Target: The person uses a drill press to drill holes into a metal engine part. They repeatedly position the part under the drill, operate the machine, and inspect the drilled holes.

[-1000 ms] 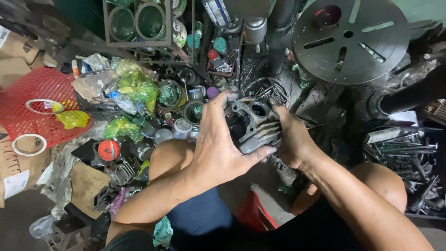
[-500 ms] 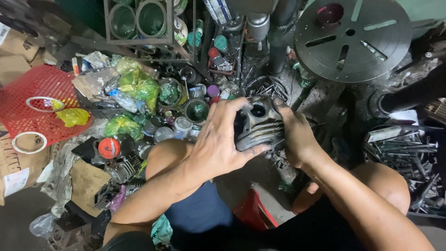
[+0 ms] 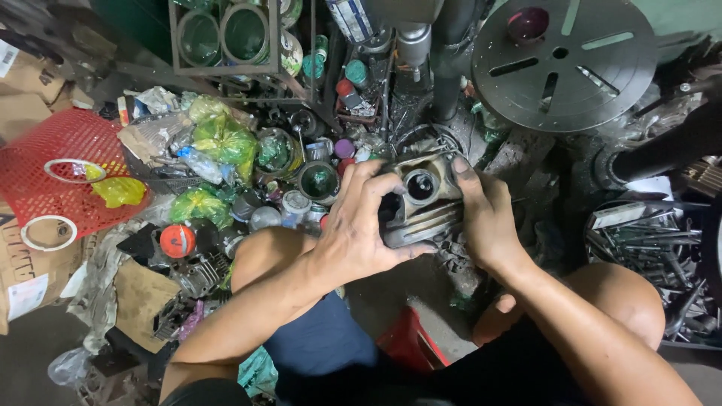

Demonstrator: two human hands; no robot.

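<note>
A grey finned metal engine cylinder head (image 3: pixel 423 201) lies crosswise between both hands. The left hand (image 3: pixel 359 225) wraps its near-left end with curled fingers; the right hand (image 3: pixel 487 218) clasps its right end.

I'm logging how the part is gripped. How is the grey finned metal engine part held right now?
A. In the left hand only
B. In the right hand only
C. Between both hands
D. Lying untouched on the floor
C: the left hand wraps the near left side of the grey finned metal engine part, while the right hand clasps its right side.
</note>
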